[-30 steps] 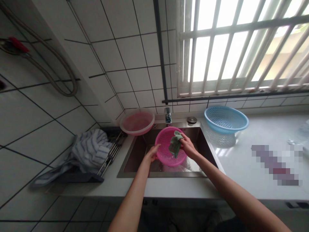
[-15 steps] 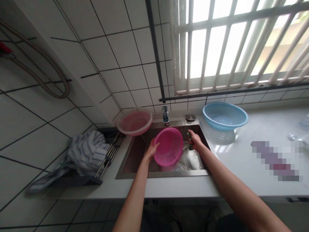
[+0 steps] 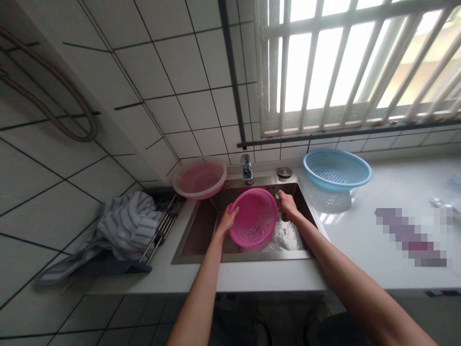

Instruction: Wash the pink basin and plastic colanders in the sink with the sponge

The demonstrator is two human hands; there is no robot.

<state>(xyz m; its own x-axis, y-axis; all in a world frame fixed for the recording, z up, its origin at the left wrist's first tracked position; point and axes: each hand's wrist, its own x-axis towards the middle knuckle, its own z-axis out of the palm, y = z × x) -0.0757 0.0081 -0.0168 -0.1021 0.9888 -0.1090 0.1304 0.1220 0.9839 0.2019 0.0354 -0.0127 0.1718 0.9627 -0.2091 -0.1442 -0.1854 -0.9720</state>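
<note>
My left hand [image 3: 226, 220] grips the left rim of a pink plastic colander [image 3: 254, 218], thumb over the edge. The colander is tilted above the steel sink [image 3: 201, 240], its inside facing me. My right hand [image 3: 287, 204] is closed at the colander's right rim around a small, dark green, cloth-like thing [image 3: 277, 196]; most of it is hidden by the fingers. Below that hand, a whitish, clear, wet-looking patch [image 3: 286, 236] lies in the sink; I cannot tell whether it is water or plastic.
Behind the sink stand a chrome faucet [image 3: 247, 168] and a round drain plug [image 3: 284, 172]. A pink basin [image 3: 200, 179] rests at the back left corner. A light blue basket [image 3: 337, 170] stands on the counter to the right. Left is a striped cloth [image 3: 129, 221] beside a metal rack [image 3: 162, 230].
My right hand has moved slightly left and up, bringing the green thing to the colander's rim. The colander has turned a little. The white patch below has changed shape.
</note>
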